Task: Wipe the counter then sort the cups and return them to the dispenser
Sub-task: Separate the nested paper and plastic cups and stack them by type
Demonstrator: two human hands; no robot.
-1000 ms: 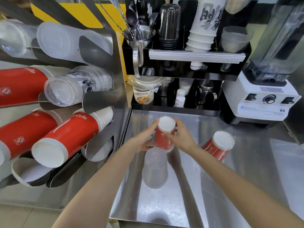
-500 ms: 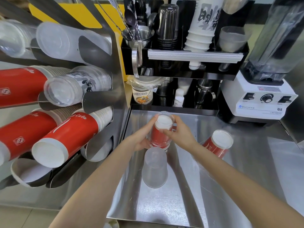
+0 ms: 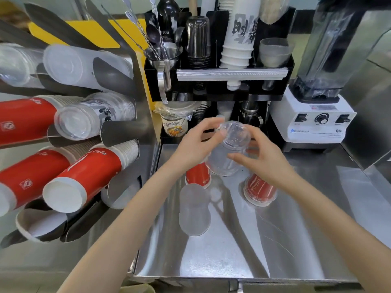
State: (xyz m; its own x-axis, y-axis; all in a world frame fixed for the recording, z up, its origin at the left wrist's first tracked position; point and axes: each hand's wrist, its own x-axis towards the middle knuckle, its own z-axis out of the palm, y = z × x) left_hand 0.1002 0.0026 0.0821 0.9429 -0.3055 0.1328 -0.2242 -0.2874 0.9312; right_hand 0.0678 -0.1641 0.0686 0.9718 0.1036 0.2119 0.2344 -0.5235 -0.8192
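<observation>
A clear plastic cup (image 3: 230,153) is held upside down above the steel counter (image 3: 232,240), tilted. My left hand (image 3: 196,144) grips its base end and my right hand (image 3: 262,159) holds its side. Just below it a red paper cup (image 3: 197,176) stands upside down on the counter, partly hidden by my left wrist. A second red cup (image 3: 259,190) stands upside down to the right, under my right hand. A frosted plastic cup (image 3: 194,210) stands upside down nearer to me. The cup dispenser (image 3: 127,132) on the left holds rows of red, clear and frosted cups.
A black organiser rack (image 3: 230,75) with utensils, black cups and white cups stands at the back. A white blender (image 3: 317,121) sits at the back right. A steel wall borders the counter on the right. The counter's front edge lies near my elbows.
The clear cup has come up off the red cup that both hands held before. The red cup now stands on the counter below it. The view has shifted slightly.
</observation>
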